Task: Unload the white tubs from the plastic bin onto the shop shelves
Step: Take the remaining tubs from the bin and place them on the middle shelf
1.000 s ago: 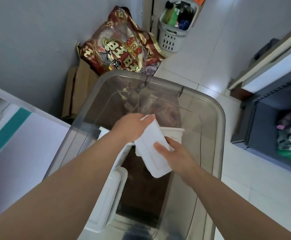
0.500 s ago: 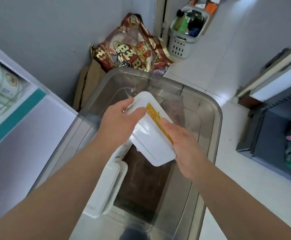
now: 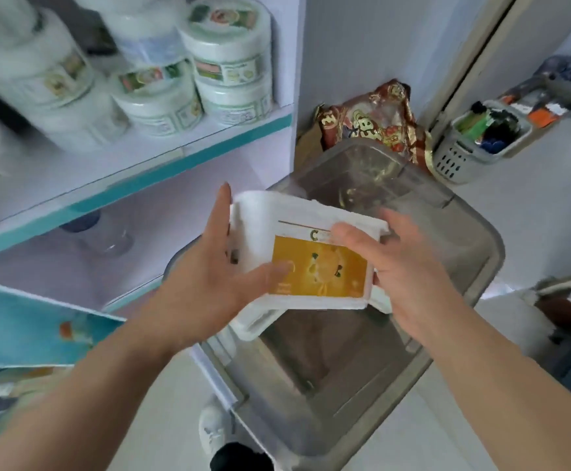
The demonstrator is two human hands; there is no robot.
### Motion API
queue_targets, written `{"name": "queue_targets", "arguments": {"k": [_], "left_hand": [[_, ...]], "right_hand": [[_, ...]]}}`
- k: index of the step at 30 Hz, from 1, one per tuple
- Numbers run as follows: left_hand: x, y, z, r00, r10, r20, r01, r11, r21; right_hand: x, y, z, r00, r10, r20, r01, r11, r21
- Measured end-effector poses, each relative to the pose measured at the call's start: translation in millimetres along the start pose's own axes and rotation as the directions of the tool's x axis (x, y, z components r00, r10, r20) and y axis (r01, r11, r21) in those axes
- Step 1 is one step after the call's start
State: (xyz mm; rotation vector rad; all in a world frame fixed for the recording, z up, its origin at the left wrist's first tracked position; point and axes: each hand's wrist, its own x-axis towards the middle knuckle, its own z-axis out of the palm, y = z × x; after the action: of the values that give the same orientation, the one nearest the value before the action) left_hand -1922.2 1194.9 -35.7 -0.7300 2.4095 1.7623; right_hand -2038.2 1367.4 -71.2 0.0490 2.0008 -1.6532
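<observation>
You can read only a large green "C" on the white tub [image 3: 260,226], just above its yellow label [image 3: 321,266]; the smaller print there is blurred, as are the labels on the shelf jars [image 3: 229,45].

a red-and-gold foil bag [image 3: 374,120] sits near a grey basket [image 3: 453,161] of small items, and labelled round jars [image 3: 226,59] stand stacked.

Counted two hands, the left hand [image 3: 206,287] and the right hand [image 3: 403,266]. Found two white tubs: a held tub [image 3: 260,239] bearing one yellow label [image 3: 318,266], and a second tub [image 3: 250,326] partly showing beneath. Saw one plastic bin [image 3: 481,253], one red-and-gold bag [image 3: 375,117], one grey basket [image 3: 450,161], one glass jar [image 3: 104,232], one shoe [image 3: 212,426]. Made out two shelves [image 3: 175,158] and at least six round jars [image 3: 233,32], too blurred for certainty.
</observation>
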Motion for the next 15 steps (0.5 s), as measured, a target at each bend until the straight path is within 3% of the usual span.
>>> {"name": "queue_targets", "arguments": {"k": [5,10,15], "left_hand": [[-75.3,-23.8,-39.8,0.992,0.000,-0.125,-0.020,0.987,-0.159],[-148.2,-60.5,-109.7,0.952,0.018,-0.306,-0.069,0.985,-0.156],[-244.7,-116.6,-192.0,0.884,-0.067,-0.463,-0.007,0.988,-0.156]], "right_hand": [[-58.7,-25.2,60.1,0.989,-0.091,0.119,0.104,0.989,-0.107],[-121.6,-39.4,137.4,0.950,-0.199,0.238,0.233,0.965,-0.122],[-188.6,-28.5,237.0,0.895,-0.278,0.349,0.347,0.926,-0.150]]}}
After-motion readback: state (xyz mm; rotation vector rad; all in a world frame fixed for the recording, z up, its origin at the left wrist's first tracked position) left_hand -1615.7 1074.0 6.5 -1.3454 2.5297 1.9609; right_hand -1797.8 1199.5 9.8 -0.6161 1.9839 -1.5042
